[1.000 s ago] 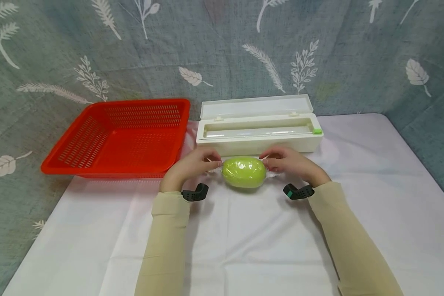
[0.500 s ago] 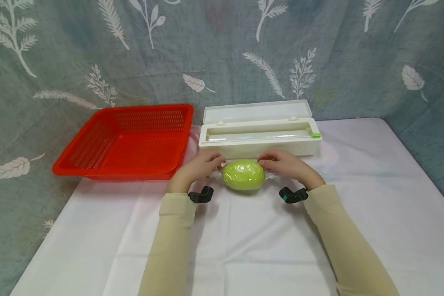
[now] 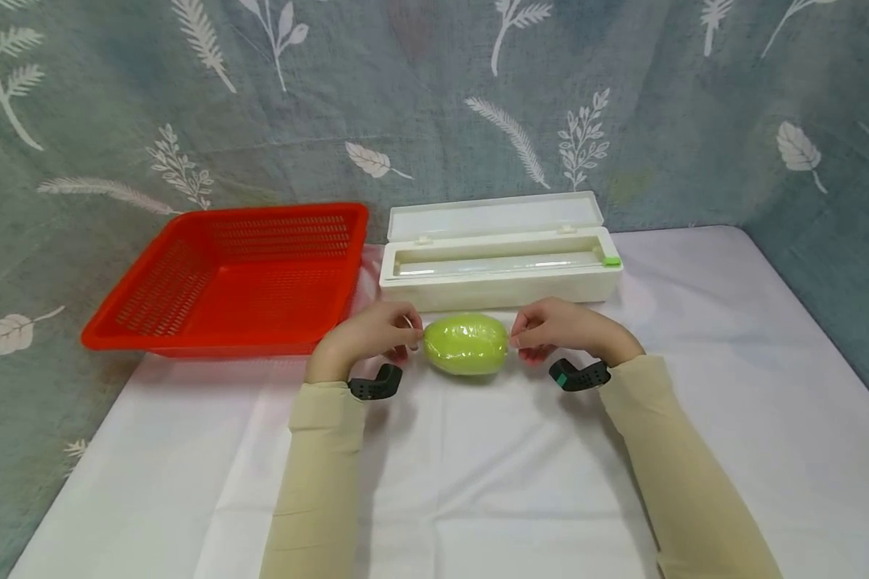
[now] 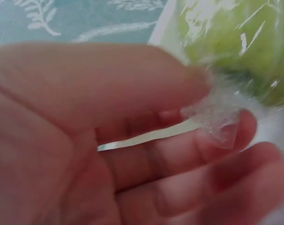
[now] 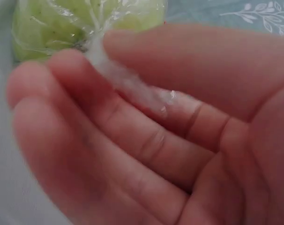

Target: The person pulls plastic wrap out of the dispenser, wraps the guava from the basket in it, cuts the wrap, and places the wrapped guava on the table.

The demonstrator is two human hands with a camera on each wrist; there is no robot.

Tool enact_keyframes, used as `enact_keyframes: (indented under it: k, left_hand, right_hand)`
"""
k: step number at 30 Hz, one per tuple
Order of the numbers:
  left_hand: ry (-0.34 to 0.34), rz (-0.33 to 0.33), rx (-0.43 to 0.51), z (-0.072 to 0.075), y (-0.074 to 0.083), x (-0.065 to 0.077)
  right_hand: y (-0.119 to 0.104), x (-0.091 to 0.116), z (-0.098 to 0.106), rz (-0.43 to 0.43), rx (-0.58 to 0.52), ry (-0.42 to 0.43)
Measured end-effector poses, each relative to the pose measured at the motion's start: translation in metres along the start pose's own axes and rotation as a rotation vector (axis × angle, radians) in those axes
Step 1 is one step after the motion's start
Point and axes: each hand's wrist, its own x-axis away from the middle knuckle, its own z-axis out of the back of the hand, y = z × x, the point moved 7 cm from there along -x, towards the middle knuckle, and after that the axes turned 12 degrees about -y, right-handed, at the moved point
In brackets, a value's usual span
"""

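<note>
A smooth green oval fruit point(image 3: 467, 344), tightly covered in shiny plastic wrap, is between both hands in the head view. My left hand point(image 3: 371, 334) pinches the gathered wrap at the fruit's left end. The left wrist view shows that crumpled plastic wrap point(image 4: 221, 124) between thumb and index finger. At the other end, my right hand point(image 3: 570, 328) pinches a twisted tail of the wrap. From the right wrist camera this tail point(image 5: 118, 77) runs from under the thumb across the fingers, with the fruit point(image 5: 53, 28) just beyond.
Behind the hands stands a long white cling film box point(image 3: 503, 288), its lid point(image 3: 496, 217) raised and a roll point(image 3: 500, 264) inside. A red slotted basket point(image 3: 224, 334) is at the back left. White cloth point(image 3: 507, 498) covers the table, and a patterned grey-blue curtain point(image 3: 434, 104) hangs behind.
The loose wrap that showed at both ends of the fruit is now gathered within the fingers. Both hands have changed their hold slightly; the fruit stays in about the same place.
</note>
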Motion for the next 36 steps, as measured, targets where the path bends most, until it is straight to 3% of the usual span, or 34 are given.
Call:
enact_keyframes:
  k: [9,16,26,36]
  left_hand:
    - [0.049,-0.031,0.098,0.006,-0.011,-0.007]
    - [0.09,-0.113,0.082,0.007,-0.016,-0.016]
    - [0.013,-0.138,0.344,-0.003,-0.035,-0.024]
    - [0.088,-0.108,0.317,-0.003,-0.036,-0.03]
  right_hand:
    - [-0.003,0.004,0.0,0.113,-0.178,-0.106]
    - [-0.001,-0.002,0.0,0.098,-0.14,-0.037]
    - [-0.002,-0.009,0.0,0.029,-0.085,0.055]
    - [0.003,-0.007,0.004,0.011,-0.051,0.076]
